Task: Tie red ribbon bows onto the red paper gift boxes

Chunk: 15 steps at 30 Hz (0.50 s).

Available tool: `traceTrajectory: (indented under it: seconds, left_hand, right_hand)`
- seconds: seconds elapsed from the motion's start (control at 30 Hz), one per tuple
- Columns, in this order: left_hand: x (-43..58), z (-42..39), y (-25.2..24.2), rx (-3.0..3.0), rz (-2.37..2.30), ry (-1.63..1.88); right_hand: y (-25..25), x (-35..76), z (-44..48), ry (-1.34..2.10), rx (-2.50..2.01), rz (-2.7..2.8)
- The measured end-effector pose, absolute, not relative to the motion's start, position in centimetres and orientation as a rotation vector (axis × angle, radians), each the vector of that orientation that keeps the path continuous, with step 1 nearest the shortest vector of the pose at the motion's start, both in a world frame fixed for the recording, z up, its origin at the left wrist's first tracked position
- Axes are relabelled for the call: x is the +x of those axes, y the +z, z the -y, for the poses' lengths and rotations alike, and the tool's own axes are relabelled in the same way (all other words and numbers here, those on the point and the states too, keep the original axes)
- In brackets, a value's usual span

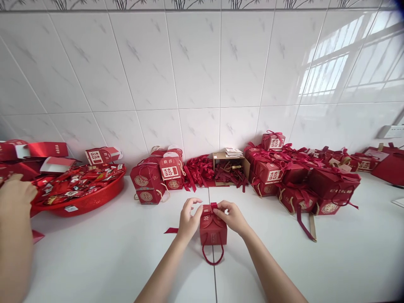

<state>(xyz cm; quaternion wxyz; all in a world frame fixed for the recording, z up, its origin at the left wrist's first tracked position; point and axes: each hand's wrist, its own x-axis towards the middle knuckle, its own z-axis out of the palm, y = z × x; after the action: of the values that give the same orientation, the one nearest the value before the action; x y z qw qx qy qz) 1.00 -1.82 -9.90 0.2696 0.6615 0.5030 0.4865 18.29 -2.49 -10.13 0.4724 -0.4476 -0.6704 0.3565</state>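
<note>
A small dark-red gift box (213,235) stands upright on the table in front of me, its cord handle (213,263) hanging down its near side. Red ribbon (214,205) crosses its top, and a loose ribbon tail (171,230) sticks out past my left hand. At the box's left top edge, my left hand (189,216) is bent in a pinch at the ribbon, whose part there is mostly hidden. My right hand (232,216) pinches the ribbon at the top right, thumb against the box top.
Another person's hand (17,191) reaches in at the far left, by a red basin (94,198) of wrapped sweets. Stacked boxes (147,181), a ribbon pile (200,170) and an open carton (217,156) line the tiled wall. More ribboned boxes (334,185) stand at right.
</note>
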Motion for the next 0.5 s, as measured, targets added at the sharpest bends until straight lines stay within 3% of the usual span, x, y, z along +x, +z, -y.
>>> traceTrajectory:
  seconds: [0.27,0.5]
  left_hand:
    - [-1.0,1.5,-10.8,1.501,-1.254,0.857]
    - [-1.2,1.8,-9.1,1.447,-1.184,0.827]
  right_hand:
    - [-10.5,18.2,3.3,0.915,-1.024,1.628]
    - [-9.7,17.3,3.7,1.118,-1.101,1.392]
